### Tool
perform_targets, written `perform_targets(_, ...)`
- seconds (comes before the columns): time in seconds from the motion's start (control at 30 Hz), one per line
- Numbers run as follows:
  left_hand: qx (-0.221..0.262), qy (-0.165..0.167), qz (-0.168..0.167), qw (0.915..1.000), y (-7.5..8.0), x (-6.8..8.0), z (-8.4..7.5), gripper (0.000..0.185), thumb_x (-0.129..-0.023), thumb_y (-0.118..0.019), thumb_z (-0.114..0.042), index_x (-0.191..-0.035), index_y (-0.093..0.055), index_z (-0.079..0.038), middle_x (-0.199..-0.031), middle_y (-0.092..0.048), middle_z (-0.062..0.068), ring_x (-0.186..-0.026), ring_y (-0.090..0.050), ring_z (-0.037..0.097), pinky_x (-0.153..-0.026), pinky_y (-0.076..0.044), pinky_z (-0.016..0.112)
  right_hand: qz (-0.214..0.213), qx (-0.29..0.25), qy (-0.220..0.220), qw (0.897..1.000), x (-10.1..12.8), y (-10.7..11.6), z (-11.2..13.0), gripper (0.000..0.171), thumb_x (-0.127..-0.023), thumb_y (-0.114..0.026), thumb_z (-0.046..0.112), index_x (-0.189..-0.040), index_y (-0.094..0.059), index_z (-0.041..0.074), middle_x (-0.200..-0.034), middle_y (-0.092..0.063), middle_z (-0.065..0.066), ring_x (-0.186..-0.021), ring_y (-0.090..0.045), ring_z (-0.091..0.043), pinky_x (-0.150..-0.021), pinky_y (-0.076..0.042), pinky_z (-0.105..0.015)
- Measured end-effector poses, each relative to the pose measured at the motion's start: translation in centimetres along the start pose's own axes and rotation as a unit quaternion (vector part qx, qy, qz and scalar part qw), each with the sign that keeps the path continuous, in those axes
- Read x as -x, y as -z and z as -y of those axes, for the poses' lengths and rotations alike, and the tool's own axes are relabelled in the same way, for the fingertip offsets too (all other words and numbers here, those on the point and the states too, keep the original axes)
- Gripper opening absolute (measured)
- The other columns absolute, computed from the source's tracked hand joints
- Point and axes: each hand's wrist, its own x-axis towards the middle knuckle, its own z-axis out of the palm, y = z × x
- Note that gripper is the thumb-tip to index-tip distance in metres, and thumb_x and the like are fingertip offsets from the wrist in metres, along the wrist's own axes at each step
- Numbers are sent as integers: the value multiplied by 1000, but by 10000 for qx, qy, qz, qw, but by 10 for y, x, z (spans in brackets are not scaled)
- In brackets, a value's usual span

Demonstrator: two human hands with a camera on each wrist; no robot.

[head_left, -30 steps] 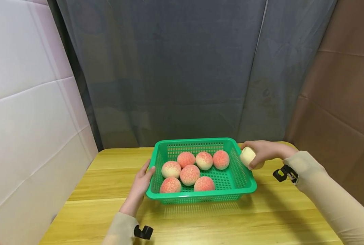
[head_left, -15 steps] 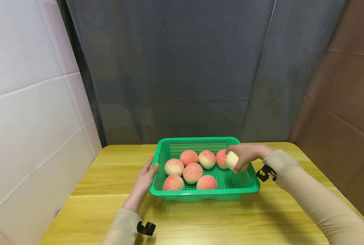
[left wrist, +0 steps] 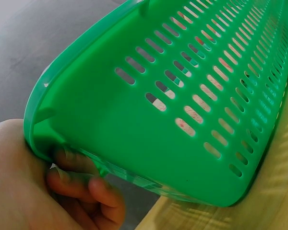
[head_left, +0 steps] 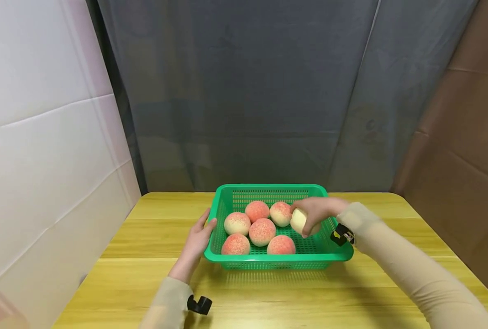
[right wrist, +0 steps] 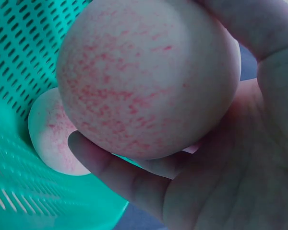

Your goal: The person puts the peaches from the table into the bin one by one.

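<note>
A green plastic basket (head_left: pixel 276 258) stands on the table, with several pink-and-cream peaches (head_left: pixel 262 232) lying mostly in its left and middle part. My left hand (head_left: pixel 196 240) grips the basket's left rim, thumb over the top; in the left wrist view its fingers (left wrist: pixel 108 196) curl in under the rim. Over the basket's right side, my right hand (head_left: pixel 322 208) holds a pale peach (head_left: pixel 298 220) between thumb and fingers. The right wrist view shows this held peach (right wrist: pixel 149 81) close up, speckled red, and another peach (right wrist: pixel 55 134) lower in the basket behind it.
The wooden table (head_left: pixel 153 237) extends on both sides of the basket. A dark grey curtain (head_left: pixel 244 100) hangs behind its far edge. White fabric (head_left: pixel 50 151) bounds the left, brown fabric (head_left: pixel 465 137) the right.
My right hand has carried its peach leftward from outside the right rim to inside the basket, now covering the rightmost peach. My left hand keeps its grip on the rim.
</note>
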Motion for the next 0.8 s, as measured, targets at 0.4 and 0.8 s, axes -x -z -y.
perform_targets(0.4, -51, -12, 15, 10000, -2, 3, -2, 60, -104, -45, -26, -155, -20, -5, -158, -20, 20, -142, -18, 40, -111, -22, 56, 163, 188, 55, 9997, -15, -9, -3, 71, -67, -84, 22, -128, -53, 4, -103, -56, -3, -87, -54, -19, -70, -50, -33)
perform_targets(0.8, -54, -89, -28, 9999, -4, 2, 1, 61, -104, -47, -27, -154, -22, -4, -156, -23, 21, -140, -24, 40, -110, -26, 55, 240, 293, -87, 9992, -16, -18, 0, 70, -66, -87, 22, -127, -55, 7, -108, -51, -5, -91, -51, -21, -71, -51, -34)
